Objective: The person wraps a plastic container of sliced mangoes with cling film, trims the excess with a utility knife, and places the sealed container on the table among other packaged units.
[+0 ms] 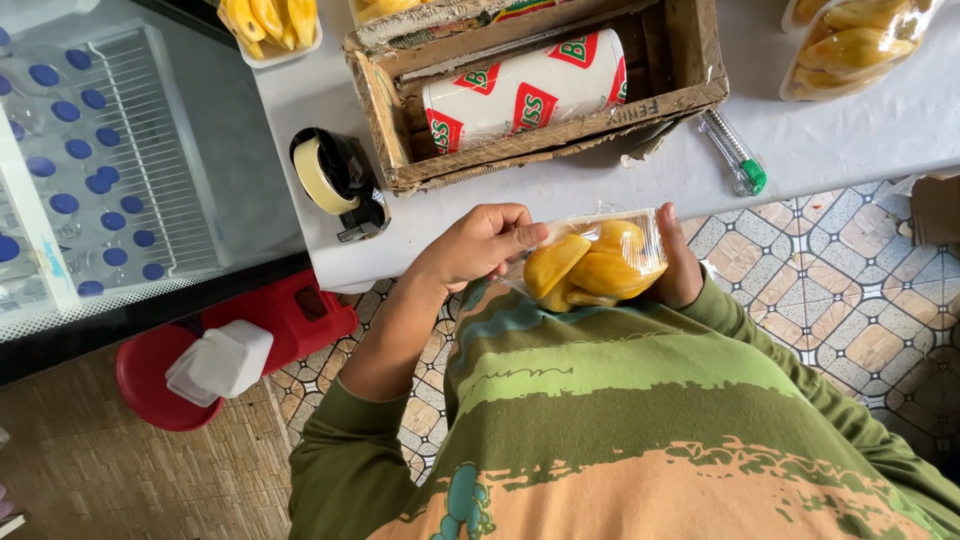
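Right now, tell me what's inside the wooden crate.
In the wooden crate lies a white roll with red and green print, on its side. A strip of packaging shows at the back edge. The roll covers the crate's floor beneath it.

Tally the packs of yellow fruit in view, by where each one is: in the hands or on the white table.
In the hands: 1, the wrapped tray between left hand and right hand.
On the table: 3 partly cropped packs, top left, behind the wooden crate, top right.
Total: 4
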